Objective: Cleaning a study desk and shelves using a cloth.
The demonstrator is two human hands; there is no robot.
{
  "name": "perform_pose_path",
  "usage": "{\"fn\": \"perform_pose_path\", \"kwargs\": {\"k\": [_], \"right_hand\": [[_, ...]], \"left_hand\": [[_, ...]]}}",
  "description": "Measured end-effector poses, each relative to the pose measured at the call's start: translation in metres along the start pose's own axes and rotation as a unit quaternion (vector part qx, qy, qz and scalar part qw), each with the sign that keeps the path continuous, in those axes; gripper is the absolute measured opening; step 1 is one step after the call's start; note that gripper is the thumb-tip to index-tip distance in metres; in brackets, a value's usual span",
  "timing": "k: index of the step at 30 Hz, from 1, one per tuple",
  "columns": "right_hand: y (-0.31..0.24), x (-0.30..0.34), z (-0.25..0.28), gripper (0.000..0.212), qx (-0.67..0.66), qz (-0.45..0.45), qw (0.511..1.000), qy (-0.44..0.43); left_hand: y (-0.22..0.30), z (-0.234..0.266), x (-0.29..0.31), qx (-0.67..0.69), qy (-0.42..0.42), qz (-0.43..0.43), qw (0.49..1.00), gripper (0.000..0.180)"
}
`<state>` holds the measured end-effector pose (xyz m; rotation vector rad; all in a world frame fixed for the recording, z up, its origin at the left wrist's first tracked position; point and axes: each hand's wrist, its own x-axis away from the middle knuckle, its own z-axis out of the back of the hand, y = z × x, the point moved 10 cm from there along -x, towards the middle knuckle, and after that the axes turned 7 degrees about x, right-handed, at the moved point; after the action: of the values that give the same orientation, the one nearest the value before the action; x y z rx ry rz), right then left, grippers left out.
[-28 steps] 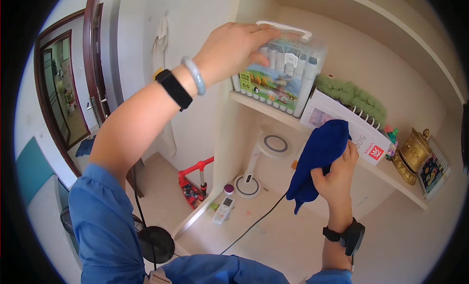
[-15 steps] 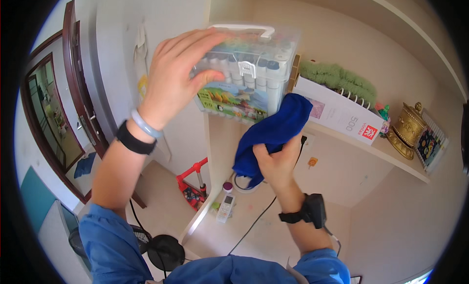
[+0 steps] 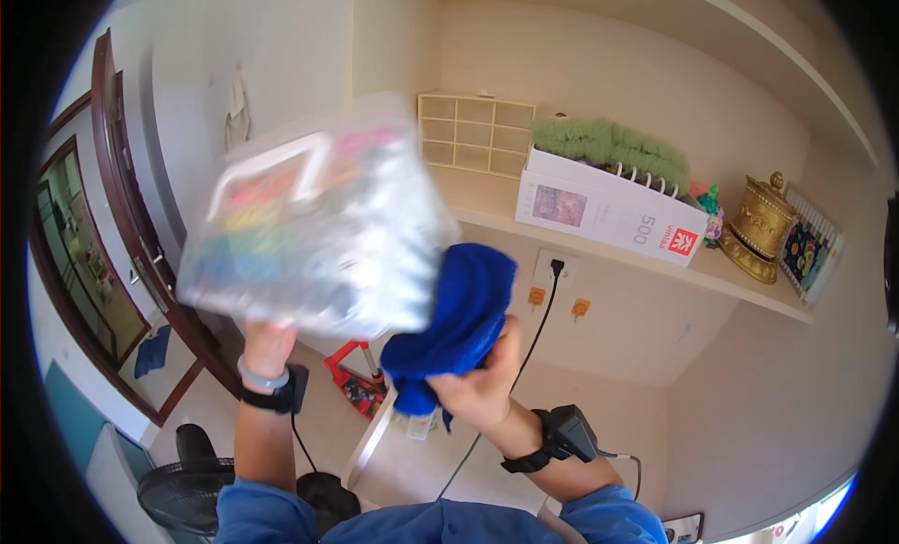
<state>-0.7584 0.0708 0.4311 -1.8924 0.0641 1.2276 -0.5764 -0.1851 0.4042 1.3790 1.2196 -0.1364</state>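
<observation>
A clear plastic case of colored markers (image 3: 309,230) with a white handle hangs in the air at left, blurred by motion and tilted so its lid shows. My left hand (image 3: 269,345) is at its near lower edge, supporting it, with most fingers hidden behind the case. In my right hand (image 3: 482,380) is a bunched blue cloth (image 3: 459,305), gripped with the fingers round it. The cloth's left side meets or overlaps the case's right side; I cannot tell whether they touch.
On the shelf stand a cream compartment rack (image 3: 478,132), a white box (image 3: 604,207) with green fuzzy stuff, and a golden ornament (image 3: 757,226). Below, a black plug and cable (image 3: 556,268) hang from the wall socket. A fan (image 3: 187,492) and red scooter (image 3: 361,385) stand at left.
The marker case has come off the shelf area leftward and nearer, tipping its lid into view. My left hand moved from its upper side to below. The cloth moved down and left, uncovering the rack.
</observation>
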Motion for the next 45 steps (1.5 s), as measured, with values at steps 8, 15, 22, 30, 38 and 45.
{"fn": "perform_pose_path", "kwargs": {"k": [8, 15, 22, 30, 38, 45], "right_hand": [[-0.048, -0.035, -0.085, 0.045, 0.043, 0.108, 0.952, -0.284], [0.021, -0.182, -0.046, 0.036, 0.689, 0.046, 0.703, -0.172], [0.115, -0.217, -0.115, 0.038, 0.653, -0.070, 0.672, -0.342], [0.035, -0.158, -0.121, 0.033, 0.443, 0.149, 0.821, -0.328], [0.023, -0.137, -0.110, 0.024, 0.504, 0.272, 0.803, -0.162], [-0.039, -0.084, -0.032, 0.045, 0.530, 0.296, 0.780, -0.149]], "left_hand": [[0.091, 0.069, 0.088, 0.119, 0.096, -0.220, 0.963, 0.060], [0.103, 0.085, 0.123, 0.144, 0.030, -0.224, 0.963, 0.068], [0.118, 0.097, 0.135, 0.116, 0.088, -0.286, 0.947, 0.061], [0.139, 0.044, 0.103, 0.147, 0.045, -0.277, 0.948, 0.059], [0.124, 0.003, 0.007, 0.169, 0.107, -0.212, 0.956, 0.056], [0.092, -0.116, -0.079, 0.159, -0.009, -0.086, 0.983, 0.050]]}}
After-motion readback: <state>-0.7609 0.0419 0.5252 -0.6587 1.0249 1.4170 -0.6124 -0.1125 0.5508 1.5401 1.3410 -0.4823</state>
